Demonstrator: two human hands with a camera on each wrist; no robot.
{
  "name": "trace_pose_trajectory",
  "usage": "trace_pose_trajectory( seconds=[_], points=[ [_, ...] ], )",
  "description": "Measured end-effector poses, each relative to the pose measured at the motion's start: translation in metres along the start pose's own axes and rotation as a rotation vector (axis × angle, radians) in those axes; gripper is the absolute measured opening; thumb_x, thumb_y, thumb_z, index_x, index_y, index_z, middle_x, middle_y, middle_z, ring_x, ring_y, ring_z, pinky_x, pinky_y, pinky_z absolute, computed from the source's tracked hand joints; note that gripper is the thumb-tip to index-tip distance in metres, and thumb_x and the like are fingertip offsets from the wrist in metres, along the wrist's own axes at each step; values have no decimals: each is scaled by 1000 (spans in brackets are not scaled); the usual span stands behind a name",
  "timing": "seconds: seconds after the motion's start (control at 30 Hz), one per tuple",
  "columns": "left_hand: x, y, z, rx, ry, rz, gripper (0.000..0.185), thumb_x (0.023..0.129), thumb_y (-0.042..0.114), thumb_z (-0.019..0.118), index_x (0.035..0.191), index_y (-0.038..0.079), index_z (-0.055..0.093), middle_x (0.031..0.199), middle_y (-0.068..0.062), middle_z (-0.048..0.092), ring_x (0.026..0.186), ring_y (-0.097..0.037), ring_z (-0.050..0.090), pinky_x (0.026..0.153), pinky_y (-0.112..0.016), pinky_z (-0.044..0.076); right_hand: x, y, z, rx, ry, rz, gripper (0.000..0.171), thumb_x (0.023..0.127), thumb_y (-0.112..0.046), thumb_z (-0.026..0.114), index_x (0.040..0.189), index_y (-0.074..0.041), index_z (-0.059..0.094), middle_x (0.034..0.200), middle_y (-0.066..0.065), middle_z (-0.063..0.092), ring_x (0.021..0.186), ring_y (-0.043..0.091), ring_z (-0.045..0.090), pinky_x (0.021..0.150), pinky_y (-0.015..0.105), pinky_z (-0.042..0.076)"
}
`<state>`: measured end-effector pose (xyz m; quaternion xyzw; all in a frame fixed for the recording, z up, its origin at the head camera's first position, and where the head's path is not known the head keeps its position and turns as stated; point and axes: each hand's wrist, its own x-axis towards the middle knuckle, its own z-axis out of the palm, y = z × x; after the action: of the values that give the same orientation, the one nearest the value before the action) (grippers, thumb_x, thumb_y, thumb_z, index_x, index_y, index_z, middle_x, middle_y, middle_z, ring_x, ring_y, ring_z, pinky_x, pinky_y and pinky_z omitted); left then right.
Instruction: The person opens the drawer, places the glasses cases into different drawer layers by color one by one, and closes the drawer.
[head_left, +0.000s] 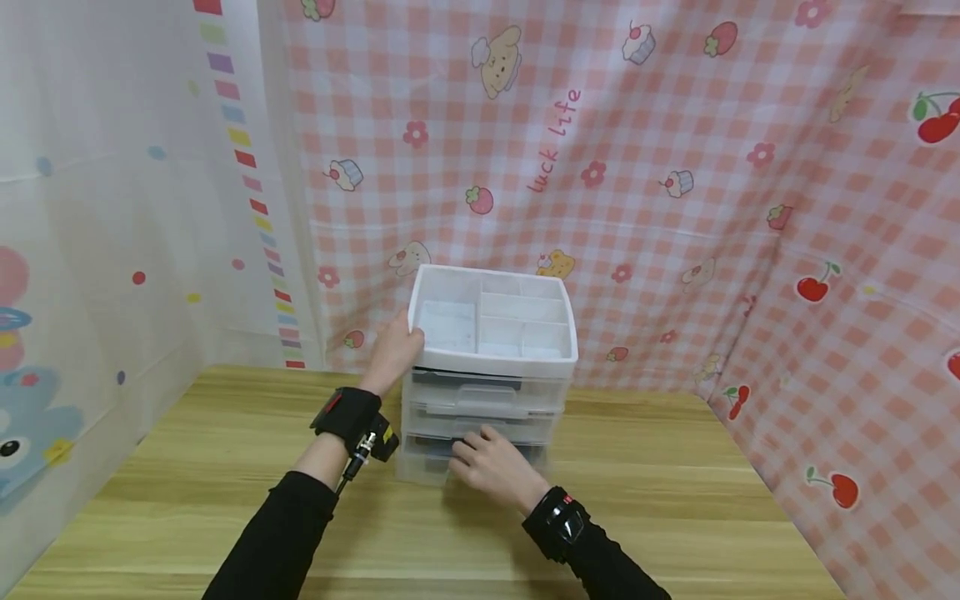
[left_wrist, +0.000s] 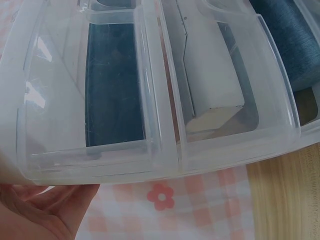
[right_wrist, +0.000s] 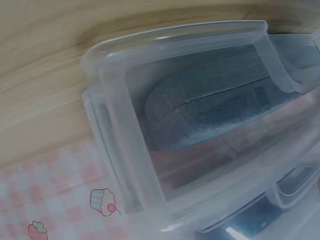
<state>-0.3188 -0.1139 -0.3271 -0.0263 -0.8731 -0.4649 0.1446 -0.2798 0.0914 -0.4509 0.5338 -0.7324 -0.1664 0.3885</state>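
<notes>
A small plastic drawer unit (head_left: 491,364) with a white compartment top stands on the table. My left hand (head_left: 393,350) grips its upper left side, thumb at the front corner; part of this hand (left_wrist: 45,210) shows beside the unit in the left wrist view. Curled at the front of the bottom drawer (right_wrist: 125,145), the fingers of my right hand (head_left: 495,468) hold its handle area, with the fingertips partly hidden. Inside that clear drawer lies a dark blue fabric case (right_wrist: 200,100). The middle drawer contains a white box (left_wrist: 210,75), the upper one a dark blue flat object (left_wrist: 112,85).
The wooden table (head_left: 660,483) extends to both sides and in front of the unit. Right behind the unit hangs a pink checked cloth (head_left: 442,167), with more cloth along the right. A white patterned cloth (head_left: 150,250) lines the left side.
</notes>
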Motion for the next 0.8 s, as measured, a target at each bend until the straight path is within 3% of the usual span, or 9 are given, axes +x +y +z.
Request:
trace_pose_trajectory(
  seconds=[0.27,0.6,0.7,0.8],
  points=[
    [1,0,0,11,-2,2,49,93,11,37,140,-3,38,132,-25,54,102,-34,55,84,-46,46,-1,6,11,-26,23,20,19,89,-19,49,89,-21,68,93,-8,66,84,12,56,72,28,35],
    [1,2,1,13,12,13,49,90,10,37,138,-4,41,131,-25,55,107,-37,56,90,-49,46,-1,5,16,-80,13,57,17,89,-20,53,88,-21,70,91,-9,66,85,11,57,72,27,33],
    [0,2,1,6,24,30,50,88,8,37,136,-5,42,132,-25,54,115,-38,55,96,-50,44,-2,3,15,-54,12,97,17,89,-19,52,88,-20,69,91,-8,66,85,11,58,72,27,35],
    [0,2,1,-9,16,30,51,89,8,37,138,-4,41,134,-25,53,119,-38,53,99,-50,42,-3,3,10,2,70,163,15,89,-18,53,88,-19,68,88,-7,65,84,11,60,72,26,40]
  ],
)
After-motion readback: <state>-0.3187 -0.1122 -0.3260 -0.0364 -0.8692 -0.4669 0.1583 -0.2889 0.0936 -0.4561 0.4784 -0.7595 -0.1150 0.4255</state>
